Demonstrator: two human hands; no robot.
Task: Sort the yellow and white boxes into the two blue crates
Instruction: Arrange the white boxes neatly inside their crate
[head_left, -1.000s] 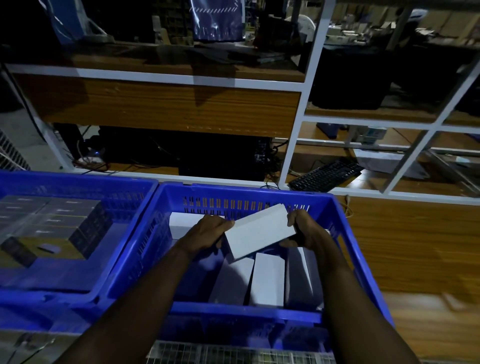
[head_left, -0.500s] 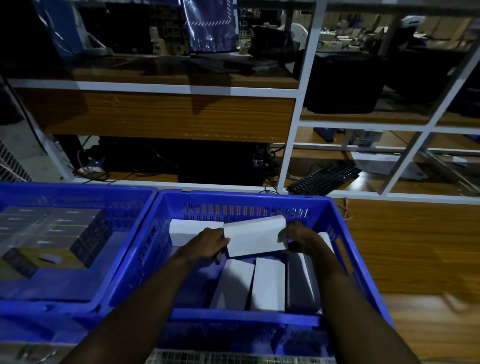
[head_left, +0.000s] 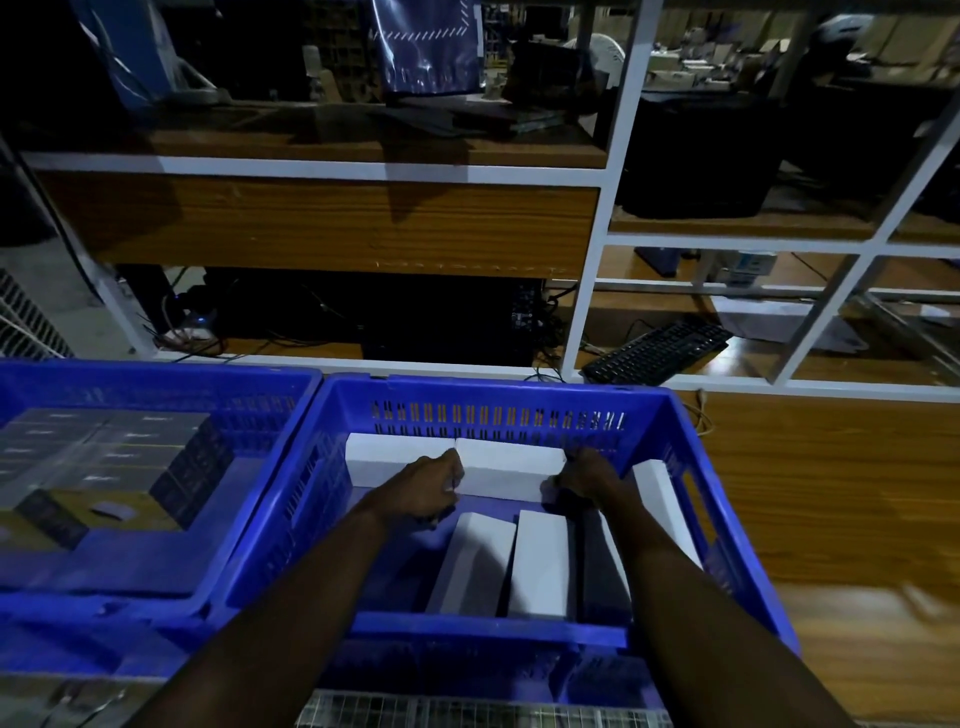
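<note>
The white box (head_left: 506, 467) lies along the far wall of the right blue crate (head_left: 519, 387), beside another white box (head_left: 395, 454), gripped at each end by the left hand (head_left: 428, 488) and right hand (head_left: 584, 478), so placing seems nearly done and the next move calls for releasing it cleanly.

Blue crates: two, left crate (head_left: 156, 371) and right crate (head_left: 519, 387).
White boxes (head_left: 395, 457) (head_left: 509, 467) (head_left: 662, 499) (head_left: 475, 566) (head_left: 540, 564): five plainly seen, right crate.
Yellow boxes (head_left: 104, 457): stacked, left crate, count unclear.
Hands: two, left hand (head_left: 428, 486), right hand (head_left: 589, 475).
Keyboard (head_left: 657, 351): one.
</note>
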